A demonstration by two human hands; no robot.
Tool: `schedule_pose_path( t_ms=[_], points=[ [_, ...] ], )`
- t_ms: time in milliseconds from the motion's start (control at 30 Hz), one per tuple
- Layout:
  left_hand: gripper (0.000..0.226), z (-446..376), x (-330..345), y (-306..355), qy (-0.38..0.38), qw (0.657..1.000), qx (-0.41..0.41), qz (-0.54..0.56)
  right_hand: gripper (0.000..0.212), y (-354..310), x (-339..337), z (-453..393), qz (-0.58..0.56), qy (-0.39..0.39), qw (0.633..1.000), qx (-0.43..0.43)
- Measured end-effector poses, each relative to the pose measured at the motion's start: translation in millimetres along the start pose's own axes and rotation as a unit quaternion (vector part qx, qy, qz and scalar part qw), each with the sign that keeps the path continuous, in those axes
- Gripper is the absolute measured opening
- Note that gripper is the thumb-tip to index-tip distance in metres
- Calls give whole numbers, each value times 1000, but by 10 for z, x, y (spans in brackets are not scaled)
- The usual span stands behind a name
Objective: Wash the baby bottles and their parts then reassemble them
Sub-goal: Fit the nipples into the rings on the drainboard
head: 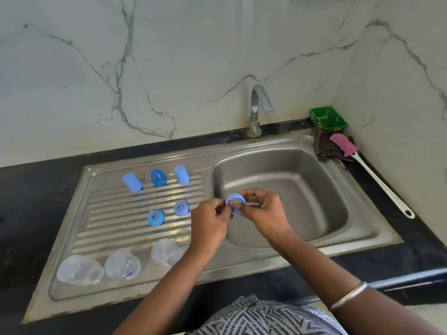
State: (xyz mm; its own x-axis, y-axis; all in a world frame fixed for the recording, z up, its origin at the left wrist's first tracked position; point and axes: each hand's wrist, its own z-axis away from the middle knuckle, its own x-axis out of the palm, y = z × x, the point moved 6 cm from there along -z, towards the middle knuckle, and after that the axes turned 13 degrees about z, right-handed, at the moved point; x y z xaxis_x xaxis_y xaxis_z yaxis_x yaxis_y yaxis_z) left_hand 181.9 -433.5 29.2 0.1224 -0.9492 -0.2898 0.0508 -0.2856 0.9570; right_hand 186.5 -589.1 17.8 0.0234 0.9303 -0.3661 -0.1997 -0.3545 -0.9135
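Both hands pinch a blue bottle collar ring point(235, 203) over the sink basin point(302, 189): left hand point(210, 223) at its near edge, right hand point(262, 213) opposite. Seating the teat evenly likely needs steady thumb pressure.

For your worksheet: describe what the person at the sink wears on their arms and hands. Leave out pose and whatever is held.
Both forearms are bare, with no sleeves in view. The left hand has nothing on it that I can see. Above the right hand, a plain silver bangle circles the forearm. No gloves or rings show. A grey and white zigzag-patterned garment shows at the lower edge.
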Motion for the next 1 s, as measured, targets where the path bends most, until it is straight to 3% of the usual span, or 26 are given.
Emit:
schedule_pose_path(
  t_ms=[200,433,800,1000],
  points=[
    [13,58,170,114,24,999,26,-32,13,87,-27,-63,-81,-14,994,67],
    [5,146,352,160,6,997,27,-66,16,221,-192,-126,30,5,997,68],
    [5,313,505,242,78,996,6,-39,22,200,-372,-83,77,36,996,34],
    [20,390,569,345,107,993,40,-4,24,379,-634,-201,90,81,991,57]
  ],
)
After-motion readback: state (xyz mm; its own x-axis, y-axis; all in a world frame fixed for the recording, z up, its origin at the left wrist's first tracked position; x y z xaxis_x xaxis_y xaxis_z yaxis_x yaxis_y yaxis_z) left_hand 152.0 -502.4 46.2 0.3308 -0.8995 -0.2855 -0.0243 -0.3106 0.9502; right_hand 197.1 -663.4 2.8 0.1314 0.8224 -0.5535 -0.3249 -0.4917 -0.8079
